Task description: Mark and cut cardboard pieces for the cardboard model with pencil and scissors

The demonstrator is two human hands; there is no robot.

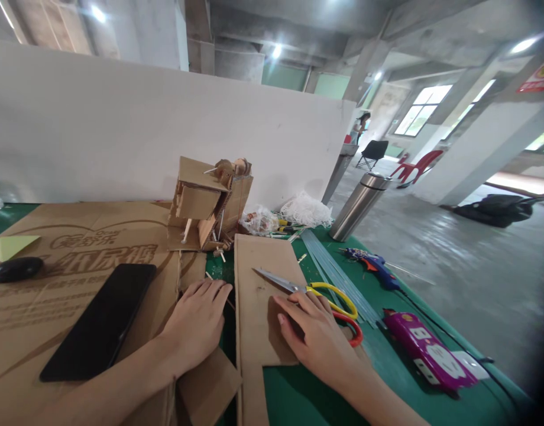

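My left hand (196, 322) lies flat, palm down with fingers together, on the brown cardboard near the green table's middle. My right hand (314, 337) rests on a tall cardboard strip (258, 307), fingers spread, holding nothing. Scissors (311, 291) with a yellow and a red handle lie on that strip right at my right fingertips, blades pointing left. A small cardboard model (207, 204) with wooden sticks stands beyond both hands.
A black phone (101, 319) lies on a large printed cardboard sheet (54, 278). At the right are clear glue sticks (334, 272), a blue glue gun (372, 264), a purple power strip (427, 352) and a steel flask (359, 205). A white board (121, 124) walls the back.
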